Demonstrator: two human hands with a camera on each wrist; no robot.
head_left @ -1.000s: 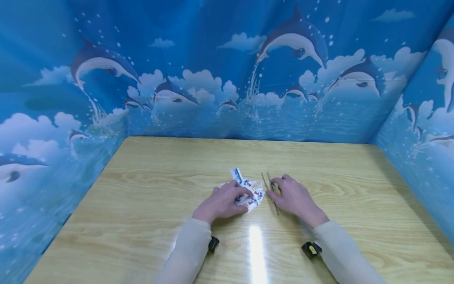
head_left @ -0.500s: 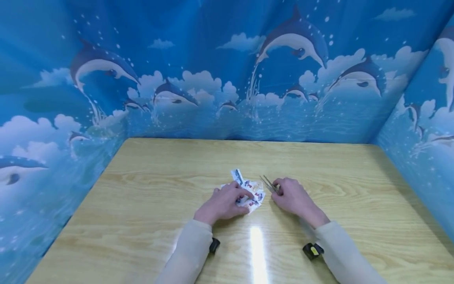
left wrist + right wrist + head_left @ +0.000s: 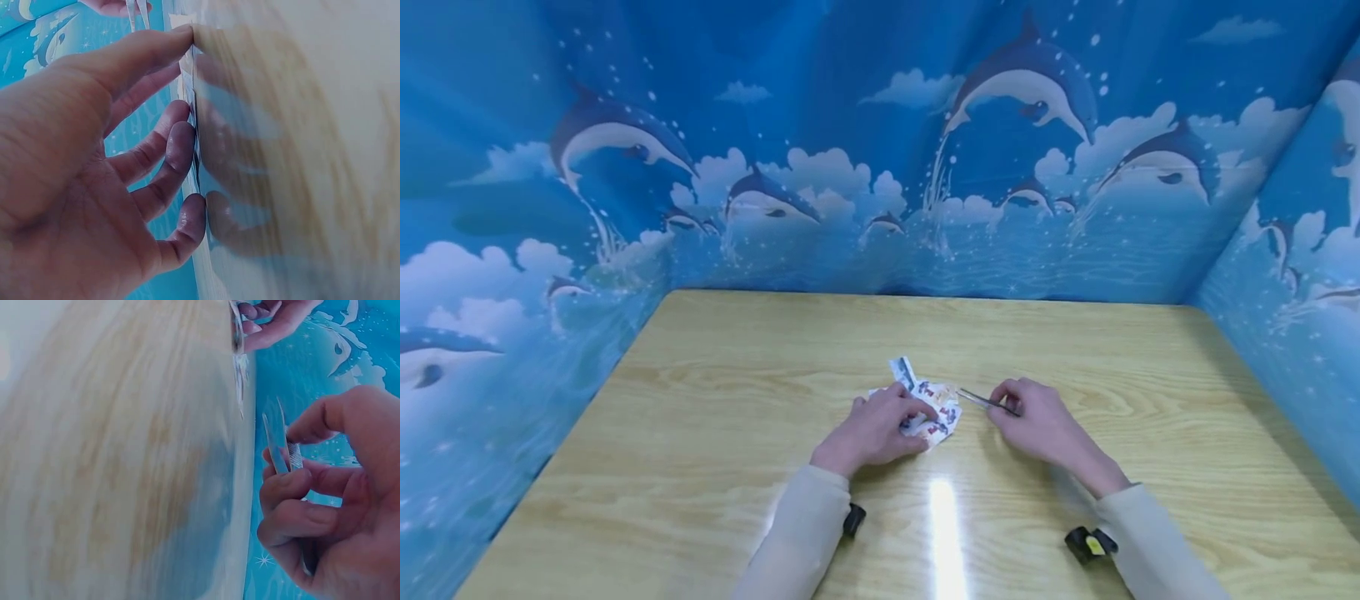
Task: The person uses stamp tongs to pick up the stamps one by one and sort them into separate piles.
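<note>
White paper pieces point(image 3: 936, 393) with small coloured prints lie in a loose cluster mid-table. A narrow strip point(image 3: 902, 372) sticks out at their far side. My left hand point(image 3: 868, 429) rests its fingertips on the cluster and covers its left part; in the left wrist view its fingers are spread and slightly bent, tips down at the surface. My right hand point(image 3: 1037, 423) pinches metal tweezers point(image 3: 983, 401), whose tips point left, right at the cluster's right edge. The right wrist view shows the tweezers point(image 3: 275, 440) between thumb and fingers, their two arms slightly apart.
The wood-grain table point(image 3: 737, 358) reflects a bright light streak in front of the papers. Blue dolphin-printed curtains point(image 3: 842, 242) stand along its back and sides. Both forearms, with black wrist devices point(image 3: 1086, 544), reach in from the front.
My right hand has picked the tweezers up off the table, swung their tips round to the left, and shifted slightly right. The left hand and papers stay almost where they were.
</note>
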